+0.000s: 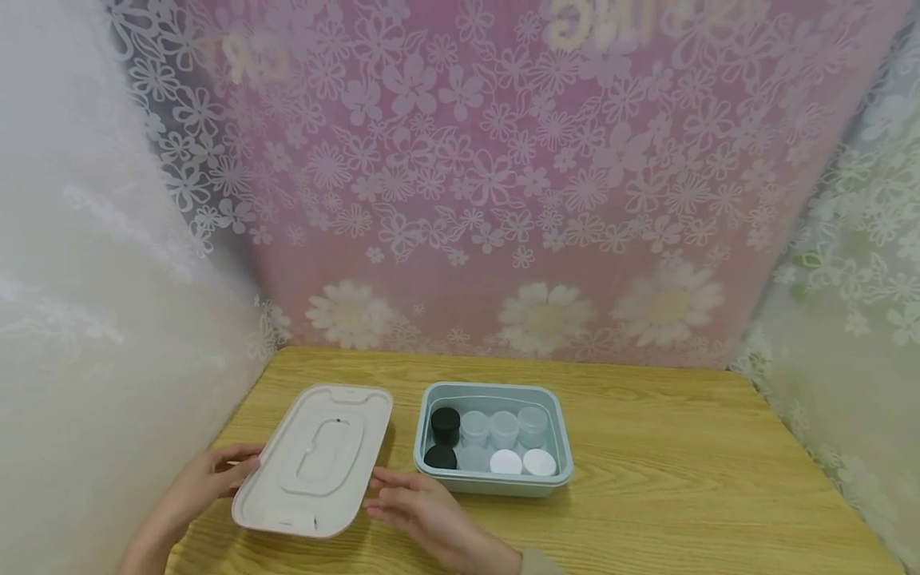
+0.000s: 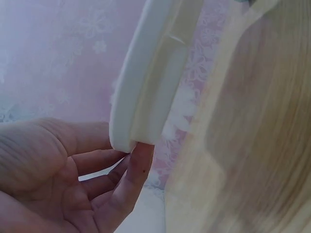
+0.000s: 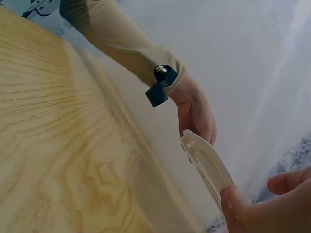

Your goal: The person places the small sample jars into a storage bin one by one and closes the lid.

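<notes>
A white plastic lid with rounded corners is held tilted, its recessed face towards the head camera and its shadow on the table. My left hand pinches the lid's left edge; in the left wrist view, one finger of it lies under the rim while others reach behind. On the opposite edge, my right hand touches the lid with extended fingers, its thumb apart from the lid in the right wrist view. Right of the lid stands a light blue plastic container, uncovered, with several small round jars inside.
The jars have black, clear and white tops. Everything rests on a wood-grain table. A pink flowered curtain hangs behind it, with pale sheets at both sides. A dark wrist camera sits on the left sleeve.
</notes>
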Demonstrator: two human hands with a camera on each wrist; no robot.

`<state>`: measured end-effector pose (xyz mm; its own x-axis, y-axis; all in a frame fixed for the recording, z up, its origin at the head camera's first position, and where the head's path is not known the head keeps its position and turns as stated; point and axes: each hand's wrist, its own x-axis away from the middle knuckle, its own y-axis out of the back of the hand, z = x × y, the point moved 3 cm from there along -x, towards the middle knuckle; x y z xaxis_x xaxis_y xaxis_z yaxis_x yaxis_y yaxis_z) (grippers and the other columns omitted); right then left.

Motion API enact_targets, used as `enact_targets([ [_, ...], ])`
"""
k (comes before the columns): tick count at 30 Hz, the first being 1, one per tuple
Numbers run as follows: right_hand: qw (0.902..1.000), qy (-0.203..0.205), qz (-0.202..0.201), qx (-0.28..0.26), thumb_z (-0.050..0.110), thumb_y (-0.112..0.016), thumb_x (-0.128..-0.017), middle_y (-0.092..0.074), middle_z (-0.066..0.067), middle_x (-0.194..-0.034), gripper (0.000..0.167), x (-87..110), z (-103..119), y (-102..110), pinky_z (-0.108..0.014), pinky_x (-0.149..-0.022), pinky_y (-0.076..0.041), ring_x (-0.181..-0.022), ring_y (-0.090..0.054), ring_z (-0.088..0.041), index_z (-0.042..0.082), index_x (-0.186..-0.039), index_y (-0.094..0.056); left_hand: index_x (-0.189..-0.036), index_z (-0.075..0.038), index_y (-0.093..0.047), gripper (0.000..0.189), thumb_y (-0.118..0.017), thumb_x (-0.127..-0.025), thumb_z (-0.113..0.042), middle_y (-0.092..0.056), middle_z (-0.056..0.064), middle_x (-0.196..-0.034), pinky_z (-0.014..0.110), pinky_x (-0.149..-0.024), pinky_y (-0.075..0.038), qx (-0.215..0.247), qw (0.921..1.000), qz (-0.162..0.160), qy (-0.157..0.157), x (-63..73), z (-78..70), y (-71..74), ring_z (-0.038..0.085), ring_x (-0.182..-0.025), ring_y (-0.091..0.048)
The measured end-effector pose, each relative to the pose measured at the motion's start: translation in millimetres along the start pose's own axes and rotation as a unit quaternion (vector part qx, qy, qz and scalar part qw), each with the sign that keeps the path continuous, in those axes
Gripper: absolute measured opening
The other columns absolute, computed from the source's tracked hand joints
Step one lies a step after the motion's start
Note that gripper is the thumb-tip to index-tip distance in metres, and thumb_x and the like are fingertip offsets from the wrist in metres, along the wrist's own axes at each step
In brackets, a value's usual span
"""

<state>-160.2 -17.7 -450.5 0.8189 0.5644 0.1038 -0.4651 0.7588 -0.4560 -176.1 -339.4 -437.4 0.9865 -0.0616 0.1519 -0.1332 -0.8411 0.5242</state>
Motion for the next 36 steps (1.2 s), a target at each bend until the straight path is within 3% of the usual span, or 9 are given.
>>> enact_targets([
  [8,0.9996,0.017,0.016,0.017,0.004,-0.052,-0.102,-0.053,-0.021,-0.140,0.048,6.0,36,12,-0.030,-0.105,-0.050,-0.115,-0.066,-0.024,-0.016,-0.145,-0.042,-0.143,0.010,-0.050,0.053,-0.056,-0.106,-0.027,-0.056,0.028,-0.140,0.032,-0.083,-0.060,0.021,0.9990,0.016,-0.036,-11.1,-23.4,-6.8,0.019,-0.111,-0.065],
  [16,0.9990,0.004,0.013,0.042,0.012,-0.053,-0.105,-0.057,-0.019,-0.135,0.052,9.7,69,49,-0.033,-0.108,-0.048,-0.118,-0.065,-0.025,-0.010,-0.150,-0.039,-0.143,0.009,-0.050,0.053,-0.058,-0.105,-0.027,-0.055,0.027,-0.141,0.032,-0.084,-0.060,0.054,0.9955,0.031,-0.072,-33.1,-51.8,-29.9,0.019,-0.111,-0.065],
  [22,0.9991,0.014,0.004,0.041,0.009,-0.052,-0.105,-0.049,-0.024,-0.146,0.050,11.1,84,76,-0.036,-0.108,-0.048,-0.114,-0.066,-0.024,-0.014,-0.148,-0.039,-0.142,0.009,-0.053,0.050,-0.059,-0.104,-0.024,-0.056,0.028,-0.140,0.034,-0.084,-0.060,0.059,0.9940,0.028,-0.088,-47.5,-72.0,-48.6,0.027,-0.113,-0.066],
  [29,0.9965,0.034,0.011,0.075,0.012,-0.048,-0.107,-0.063,-0.005,-0.114,0.058,16.4,99,109,-0.033,-0.102,-0.053,-0.103,-0.068,-0.018,-0.011,-0.155,-0.024,-0.142,0.004,-0.055,0.048,-0.060,-0.104,-0.024,-0.057,0.025,-0.139,0.034,-0.085,-0.060,0.073,0.9920,0.033,-0.098,-63.6,-93.2,-71.0,0.032,-0.116,-0.063],
  [36,0.9913,0.057,-0.036,0.113,0.014,-0.048,-0.108,-0.063,-0.002,-0.116,0.054,23.4,113,136,-0.039,-0.095,-0.057,-0.103,-0.067,-0.017,-0.011,-0.153,-0.030,-0.141,0.005,-0.055,0.048,-0.062,-0.103,-0.023,-0.058,0.025,-0.137,0.041,-0.088,-0.060,0.103,0.9858,0.045,-0.125,-73.0,-114.7,-91.2,0.034,-0.117,-0.063],
])
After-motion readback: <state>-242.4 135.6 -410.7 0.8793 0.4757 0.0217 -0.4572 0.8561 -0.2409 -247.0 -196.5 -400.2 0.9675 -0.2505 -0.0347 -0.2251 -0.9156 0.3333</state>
